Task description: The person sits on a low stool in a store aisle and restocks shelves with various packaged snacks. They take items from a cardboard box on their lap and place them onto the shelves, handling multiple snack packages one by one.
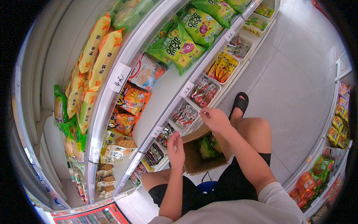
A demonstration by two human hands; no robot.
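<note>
An open cardboard box [193, 156] with green snack packets [207, 148] inside stands between my knees. My left hand [176, 149] is raised beside the box's left side, near a white tray of dark small packets [165, 134]; its fingers are curled, and whether they hold anything is unclear. Over the box's far right corner, my right hand [215, 119] has thumb and fingertips close together by the rim of a tray of red and silver packets [204, 92]. Any small thing in its fingertips cannot be made out. Another tray of silver packets [184, 114] lies between the hands.
Shelves on the left hold onion ring bags [181, 49], orange snack bags [132, 99] and yellow packaged pastries [105, 60]. A price-tagged shelf edge [170, 112] runs above the lower trays. A blue stool [207, 187] is below me. Another stocked shelf [310, 159] stands at right.
</note>
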